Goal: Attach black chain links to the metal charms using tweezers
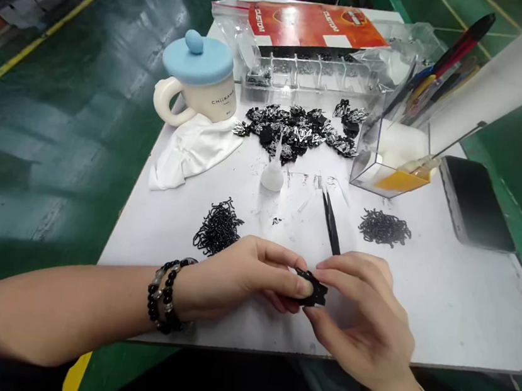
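My left hand pinches a small flat black part with notched edges between thumb and fingers. On the other side my right hand has a fingertip at the part's upper edge and the thumb at its lower edge. Black tweezers point away from me just beyond the right hand; their near end is hidden behind its fingers. A pile of small black hooked pieces lies beyond my left wrist, and a second pile of black pieces lies beyond my right hand.
A white dropper bottle stands mid-table before a heap of black-and-silver parts. Around them are a lidded mug, white cloth, clear compartment tray, orange packaging, clear pen holder and dark phone.
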`<state>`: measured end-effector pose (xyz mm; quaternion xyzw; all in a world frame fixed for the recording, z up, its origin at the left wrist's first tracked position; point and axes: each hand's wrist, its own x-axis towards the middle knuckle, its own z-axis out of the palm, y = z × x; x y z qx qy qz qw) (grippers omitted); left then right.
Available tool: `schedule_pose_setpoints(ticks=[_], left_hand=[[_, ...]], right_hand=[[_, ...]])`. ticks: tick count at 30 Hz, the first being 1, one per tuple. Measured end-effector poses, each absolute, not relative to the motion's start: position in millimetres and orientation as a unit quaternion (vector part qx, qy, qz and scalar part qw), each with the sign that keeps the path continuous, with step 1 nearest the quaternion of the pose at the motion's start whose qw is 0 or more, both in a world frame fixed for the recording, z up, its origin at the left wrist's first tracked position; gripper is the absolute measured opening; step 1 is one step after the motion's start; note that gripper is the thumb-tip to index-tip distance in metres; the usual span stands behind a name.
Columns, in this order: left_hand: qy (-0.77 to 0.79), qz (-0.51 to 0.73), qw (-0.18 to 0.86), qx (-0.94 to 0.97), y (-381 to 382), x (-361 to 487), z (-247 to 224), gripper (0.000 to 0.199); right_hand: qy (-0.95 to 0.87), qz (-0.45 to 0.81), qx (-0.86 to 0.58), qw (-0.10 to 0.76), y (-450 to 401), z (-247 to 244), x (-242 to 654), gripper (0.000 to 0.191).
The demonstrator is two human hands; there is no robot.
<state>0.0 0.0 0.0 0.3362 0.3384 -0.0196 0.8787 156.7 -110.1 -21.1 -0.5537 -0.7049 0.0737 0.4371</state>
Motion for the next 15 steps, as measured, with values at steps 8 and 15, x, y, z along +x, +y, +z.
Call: schedule_pose_setpoints(ticks=[8,15], left_hand=[[0.325,-0.017,0.899,0.294,-1.4,1.4,-4.9,0.018],[0.355,0.003,0.873,0.335,-4.4,1.3,-4.0,0.018]], right_hand=[[-0.692,0.074,-0.563,0.446,-112.2,-23.2,158.8,0.026],[-0.698,0.079,-0.569,0.427,-114.4,-24.8,158.4,0.023]])
